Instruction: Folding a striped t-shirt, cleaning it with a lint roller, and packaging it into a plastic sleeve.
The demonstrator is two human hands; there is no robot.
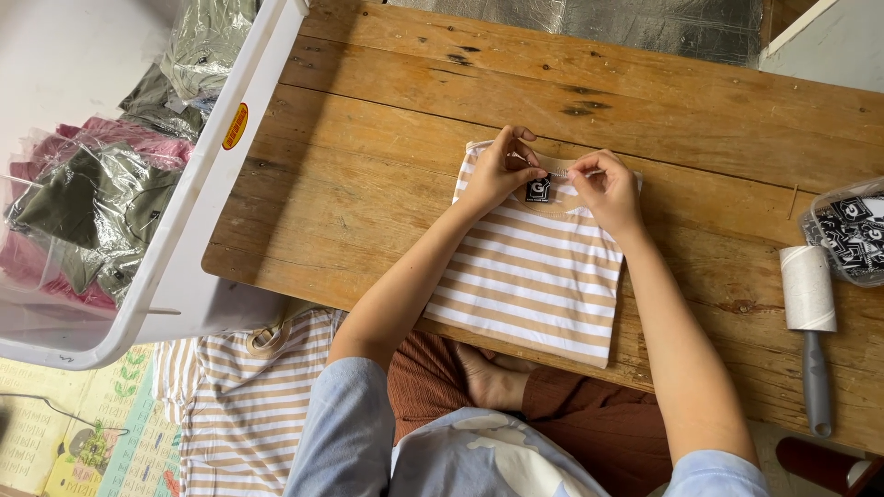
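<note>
I see my left hand [502, 168] and right hand [603, 189] both pinching the shirt [534, 276] collar beside the black tag [539, 190] on the bench [368, 166].

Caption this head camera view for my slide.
Both hands, left hand and right hand, pinch a small black tag on a folded tan-striped shirt.

Folded tan-and-white striped shirt [534, 276] is lying on the wooden desk [387, 138]; left hand [502, 168] and right hand [606, 189] are both pinching at its collar, just beside a small black tag [539, 190]. Lint roller [809, 313] is lying near the desk's right edge, with a white bin [198, 184] of bagged clothes sitting on the left.
</note>
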